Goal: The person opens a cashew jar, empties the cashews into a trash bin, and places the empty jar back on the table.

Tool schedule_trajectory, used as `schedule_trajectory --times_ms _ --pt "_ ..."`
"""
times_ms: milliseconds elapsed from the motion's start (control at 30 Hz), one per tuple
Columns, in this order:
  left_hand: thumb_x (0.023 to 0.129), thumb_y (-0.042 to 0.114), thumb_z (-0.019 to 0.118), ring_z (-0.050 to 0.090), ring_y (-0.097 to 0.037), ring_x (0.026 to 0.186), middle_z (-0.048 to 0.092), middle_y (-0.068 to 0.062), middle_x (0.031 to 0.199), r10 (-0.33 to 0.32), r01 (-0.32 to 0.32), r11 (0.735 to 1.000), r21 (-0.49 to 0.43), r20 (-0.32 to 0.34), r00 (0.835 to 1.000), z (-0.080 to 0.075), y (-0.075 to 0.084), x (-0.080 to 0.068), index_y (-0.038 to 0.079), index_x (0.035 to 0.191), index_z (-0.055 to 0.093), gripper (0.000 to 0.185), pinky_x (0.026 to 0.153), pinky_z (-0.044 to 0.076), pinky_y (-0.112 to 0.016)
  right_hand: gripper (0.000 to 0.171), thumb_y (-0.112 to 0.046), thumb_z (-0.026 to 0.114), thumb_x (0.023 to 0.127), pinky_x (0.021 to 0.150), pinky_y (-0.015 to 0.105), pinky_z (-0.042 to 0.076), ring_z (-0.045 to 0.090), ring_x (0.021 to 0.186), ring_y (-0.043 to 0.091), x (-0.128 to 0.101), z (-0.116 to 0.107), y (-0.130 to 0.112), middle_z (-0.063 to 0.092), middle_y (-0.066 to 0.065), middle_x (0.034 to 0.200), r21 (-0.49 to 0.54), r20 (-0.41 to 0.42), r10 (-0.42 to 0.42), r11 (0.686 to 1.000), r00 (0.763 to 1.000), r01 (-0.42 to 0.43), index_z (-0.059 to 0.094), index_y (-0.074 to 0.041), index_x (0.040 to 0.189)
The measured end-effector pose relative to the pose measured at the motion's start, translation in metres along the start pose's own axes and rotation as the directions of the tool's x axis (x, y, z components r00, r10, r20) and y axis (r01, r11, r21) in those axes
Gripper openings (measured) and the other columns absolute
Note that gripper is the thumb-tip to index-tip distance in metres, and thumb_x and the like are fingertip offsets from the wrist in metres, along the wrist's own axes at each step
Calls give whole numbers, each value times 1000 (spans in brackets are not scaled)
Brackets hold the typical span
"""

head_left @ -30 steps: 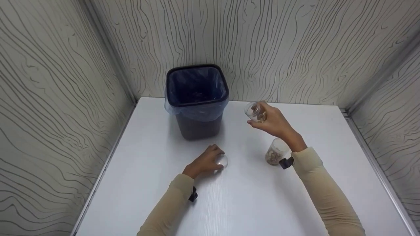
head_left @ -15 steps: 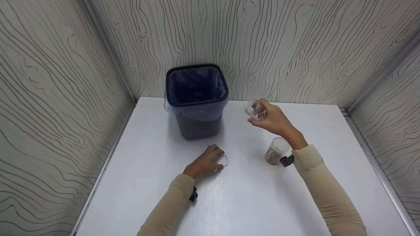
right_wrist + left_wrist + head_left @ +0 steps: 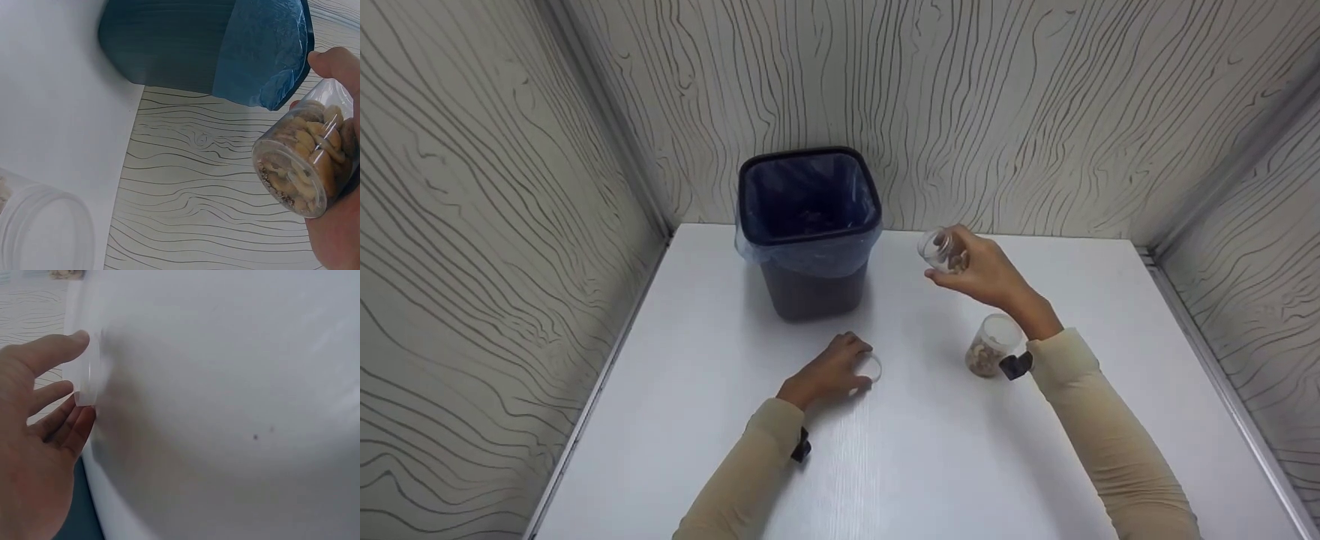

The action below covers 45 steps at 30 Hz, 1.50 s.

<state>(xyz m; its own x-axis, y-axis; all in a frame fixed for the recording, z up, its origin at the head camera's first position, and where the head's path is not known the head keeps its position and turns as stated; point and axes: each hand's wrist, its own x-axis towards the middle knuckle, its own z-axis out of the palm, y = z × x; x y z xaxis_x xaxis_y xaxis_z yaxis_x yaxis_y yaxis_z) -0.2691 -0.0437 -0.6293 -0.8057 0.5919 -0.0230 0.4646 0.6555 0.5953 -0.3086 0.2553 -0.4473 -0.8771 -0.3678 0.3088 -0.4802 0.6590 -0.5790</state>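
My right hand (image 3: 986, 274) grips a small clear jar of nuts (image 3: 943, 253), tilted on its side above the table, right of the bin (image 3: 810, 225). In the right wrist view the jar of nuts (image 3: 306, 166) shows pale nuts inside, with the bin (image 3: 214, 45) beyond it. My left hand (image 3: 832, 371) rests on the white table (image 3: 930, 465) with its fingers curled round a clear round lid (image 3: 870, 367). In the left wrist view the lid (image 3: 89, 371) stands between thumb and fingers. A second clear jar (image 3: 990, 346) with nuts stands on the table near my right wrist.
The dark bin with its blue liner stands at the back centre of the table. Wood-grain walls (image 3: 510, 225) close in the left, back and right sides. The second jar's open rim (image 3: 39, 225) shows at the lower left of the right wrist view.
My right hand has lifted the tilted jar slightly up and back. The left hand and the lid have stayed put.
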Motion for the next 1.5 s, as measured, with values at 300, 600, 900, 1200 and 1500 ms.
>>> schedule_trajectory --times_ms 300,600,900,1200,1500 --pt "102 22 69 57 -18 113 62 -9 127 26 -28 999 -29 -41 999 -6 -2 4 2 142 62 45 106 53 -35 53 -29 86 91 79 44 60 72 94 26 3 -4 -2 76 11 115 -12 -5 5 1000 1000 -5 60 -10 133" --pt "105 9 66 70 -21 107 72 -8 116 3 -17 996 -85 -165 986 -17 5 2 2 125 73 23 95 60 -35 53 -28 86 91 76 37 58 69 89 21 2 -2 2 76 7 112 -11 -23 -7 1000 1000 6 61 -11 134" --pt "105 12 68 73 -18 101 78 -6 109 20 -24 1000 -11 -261 965 -42 9 0 7 113 79 15 91 62 -35 53 -29 86 91 79 41 59 72 94 24 2 -4 2 76 8 116 6 -33 -4 1000 999 4 62 -13 135" --pt "107 15 65 74 -18 97 79 -6 108 40 -35 999 20 -343 939 -71 21 -4 5 114 79 19 87 63 -38 52 -27 86 90 78 42 60 73 94 25 4 -6 1 76 10 115 3 -37 -13 1000 999 14 61 -12 134" --pt "108 19 65 76 -19 101 79 -5 112 83 -71 997 44 -416 906 -97 35 -6 7 113 80 20 89 63 -39 50 -30 85 92 74 36 58 70 90 23 7 -8 -1 76 10 108 -30 -35 -19 999 999 18 60 -12 131"
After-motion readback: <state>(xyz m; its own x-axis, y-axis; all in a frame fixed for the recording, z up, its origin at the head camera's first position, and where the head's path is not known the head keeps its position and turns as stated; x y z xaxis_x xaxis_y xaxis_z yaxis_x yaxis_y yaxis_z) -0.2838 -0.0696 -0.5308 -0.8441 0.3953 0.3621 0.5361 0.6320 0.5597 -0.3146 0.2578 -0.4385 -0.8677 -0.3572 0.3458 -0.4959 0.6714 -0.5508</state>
